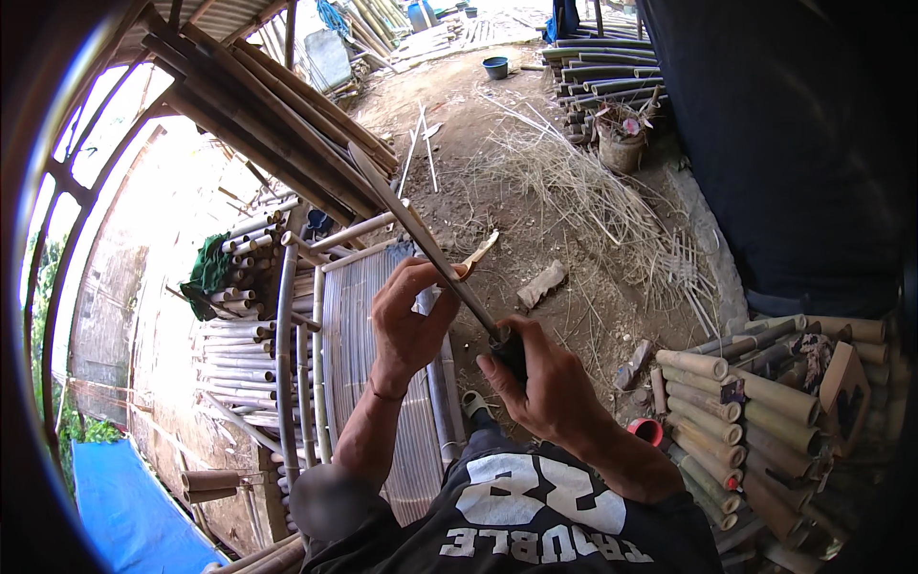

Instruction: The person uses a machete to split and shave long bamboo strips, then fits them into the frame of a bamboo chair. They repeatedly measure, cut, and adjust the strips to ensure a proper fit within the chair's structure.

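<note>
While the right hand (pixel 540 375) wraps the handle (pixel 511 352) of a long knife (pixel 427 242), the left hand (pixel 413 311), apparently pinching a pale strip (pixel 482 253) against it, does best keeping fingertips off the edge and pressure light and even.

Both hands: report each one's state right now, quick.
Left hand: closed, pinching a pale curved strip beside the blade.
Right hand: closed around the dark handle of a long knife.
</note>
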`<state>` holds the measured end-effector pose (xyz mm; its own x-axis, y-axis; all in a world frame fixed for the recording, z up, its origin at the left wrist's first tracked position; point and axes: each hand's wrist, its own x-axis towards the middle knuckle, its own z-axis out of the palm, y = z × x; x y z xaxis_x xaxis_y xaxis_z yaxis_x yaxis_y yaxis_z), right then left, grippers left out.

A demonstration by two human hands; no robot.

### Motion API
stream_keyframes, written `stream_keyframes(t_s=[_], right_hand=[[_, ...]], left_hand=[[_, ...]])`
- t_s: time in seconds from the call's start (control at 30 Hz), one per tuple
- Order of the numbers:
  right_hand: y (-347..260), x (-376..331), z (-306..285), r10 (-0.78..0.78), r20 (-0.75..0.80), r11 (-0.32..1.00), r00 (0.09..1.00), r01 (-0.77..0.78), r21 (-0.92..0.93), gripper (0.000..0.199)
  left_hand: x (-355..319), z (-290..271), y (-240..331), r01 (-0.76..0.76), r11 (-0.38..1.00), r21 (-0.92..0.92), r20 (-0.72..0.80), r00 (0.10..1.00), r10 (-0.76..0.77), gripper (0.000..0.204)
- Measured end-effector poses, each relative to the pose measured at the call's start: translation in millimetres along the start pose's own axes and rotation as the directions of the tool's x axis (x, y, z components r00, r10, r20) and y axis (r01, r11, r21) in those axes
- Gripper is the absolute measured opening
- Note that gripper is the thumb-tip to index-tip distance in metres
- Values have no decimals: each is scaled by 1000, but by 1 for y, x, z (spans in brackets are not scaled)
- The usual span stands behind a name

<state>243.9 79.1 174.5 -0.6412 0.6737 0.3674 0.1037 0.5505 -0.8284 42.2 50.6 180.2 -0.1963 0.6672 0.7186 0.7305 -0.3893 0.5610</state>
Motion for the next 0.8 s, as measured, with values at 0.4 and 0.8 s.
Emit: stream_keyframes(t_s=[0.4,0.8], right_hand=[[1,1,2,18,-8,998,1000,-18,-58,36],[0,3,-16,111,38,986,993,-114,122,37]], left_hand=[[1,2,-3,-3,1000,5,-12,1000,4,26],[12,12,7,28,999,-39,11,1000,-28,20]])
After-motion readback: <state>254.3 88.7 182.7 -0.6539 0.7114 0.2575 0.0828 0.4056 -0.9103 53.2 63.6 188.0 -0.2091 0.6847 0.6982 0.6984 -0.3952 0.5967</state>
